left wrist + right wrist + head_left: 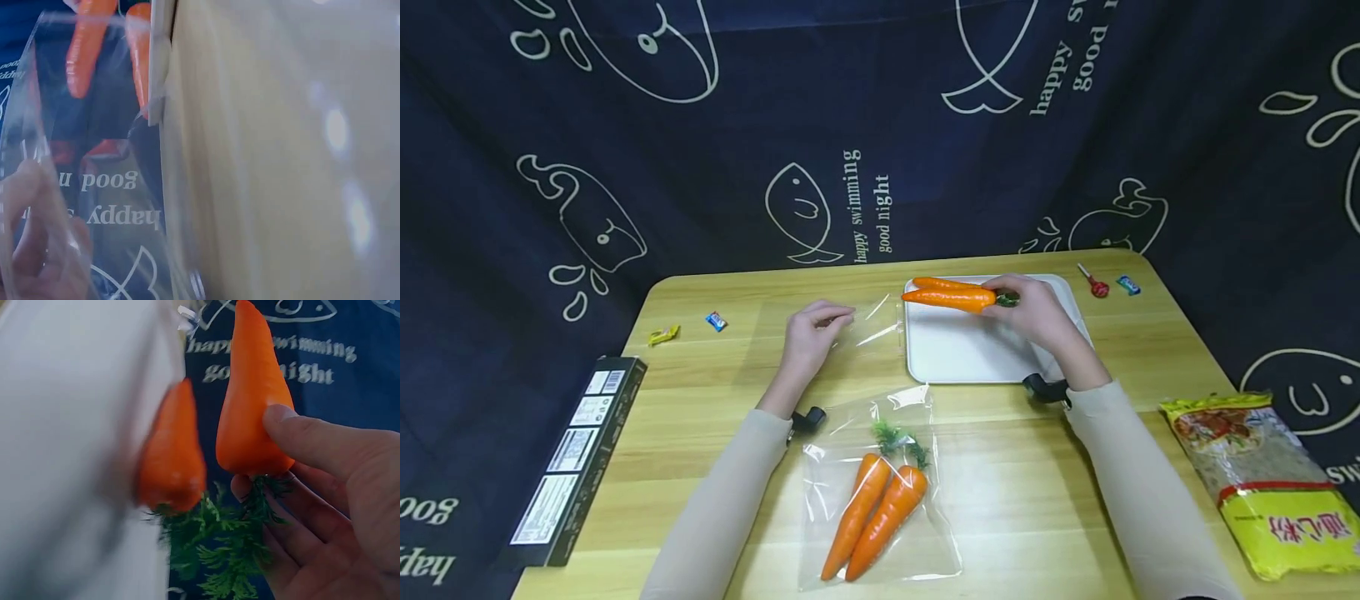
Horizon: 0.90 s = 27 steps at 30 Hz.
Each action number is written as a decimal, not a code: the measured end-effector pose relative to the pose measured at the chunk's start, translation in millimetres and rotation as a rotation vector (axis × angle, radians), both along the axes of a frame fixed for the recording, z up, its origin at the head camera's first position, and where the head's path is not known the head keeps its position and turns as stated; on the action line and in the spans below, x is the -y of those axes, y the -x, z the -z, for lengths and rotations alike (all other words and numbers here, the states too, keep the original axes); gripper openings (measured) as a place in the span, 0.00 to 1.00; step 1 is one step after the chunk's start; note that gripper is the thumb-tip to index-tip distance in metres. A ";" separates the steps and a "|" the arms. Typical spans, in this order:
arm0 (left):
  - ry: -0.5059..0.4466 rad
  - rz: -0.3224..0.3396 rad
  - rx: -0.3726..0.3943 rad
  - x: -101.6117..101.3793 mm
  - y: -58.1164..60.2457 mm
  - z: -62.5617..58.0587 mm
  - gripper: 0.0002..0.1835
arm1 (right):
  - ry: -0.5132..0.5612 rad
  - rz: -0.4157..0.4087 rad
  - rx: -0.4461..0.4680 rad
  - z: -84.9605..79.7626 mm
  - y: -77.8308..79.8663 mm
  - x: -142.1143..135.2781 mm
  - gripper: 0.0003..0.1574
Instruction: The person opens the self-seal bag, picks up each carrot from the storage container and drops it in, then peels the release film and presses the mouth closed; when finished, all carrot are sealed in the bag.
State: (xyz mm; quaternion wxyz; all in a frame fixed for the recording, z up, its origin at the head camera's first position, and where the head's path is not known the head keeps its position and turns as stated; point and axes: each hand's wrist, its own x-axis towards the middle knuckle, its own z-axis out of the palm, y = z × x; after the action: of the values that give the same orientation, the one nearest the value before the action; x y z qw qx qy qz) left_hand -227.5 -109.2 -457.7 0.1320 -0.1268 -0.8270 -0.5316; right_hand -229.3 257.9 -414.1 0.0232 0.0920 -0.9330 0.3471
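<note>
My left hand (808, 340) pinches a clear plastic bag (880, 323), whose edge reaches the white tray. In the left wrist view the transparent film (119, 187) hangs past the fingers. Over the tray (973, 362), my right hand (1036, 312) grips an orange carrot (955, 299) near its leafy end, tip towards the bag. The thumb presses on this carrot (253, 406) in the right wrist view. Behind it, a second carrot (931, 283) lies at the tray's far side, partly hidden; its green top shows in the right wrist view.
Nearer me lies another clear bag (940, 542) with two carrots (886, 525) inside. A black-and-white box (580, 458) lies at left, a yellow noodle packet (1262, 492) at right. Wrapped candies (717, 321) and a red lollipop (1098, 287) sit towards the back.
</note>
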 end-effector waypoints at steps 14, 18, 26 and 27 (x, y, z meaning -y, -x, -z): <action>-0.232 -0.009 -0.128 1.3 -10.6 -0.3 0.07 | -0.095 -0.260 -0.096 -14.4 8.4 109.0 0.22; -0.243 -0.001 -0.126 -2.0 -13.2 2.0 0.07 | -0.138 -0.321 -0.053 -6.5 16.5 141.0 0.22; -0.265 0.024 -0.105 -6.5 -13.9 9.4 0.06 | -0.115 -0.365 0.064 16.1 31.6 173.6 0.19; -0.269 0.027 -0.100 -7.0 -13.8 10.7 0.06 | -0.103 -0.361 0.090 19.2 33.1 175.6 0.20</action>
State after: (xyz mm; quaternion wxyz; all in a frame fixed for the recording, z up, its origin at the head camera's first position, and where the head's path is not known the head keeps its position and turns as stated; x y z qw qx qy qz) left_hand -213.7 -102.2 -468.4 0.1819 -0.1453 -0.7388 -0.6325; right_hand -262.4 82.3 -433.3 -0.0858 0.2436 -0.9180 0.3010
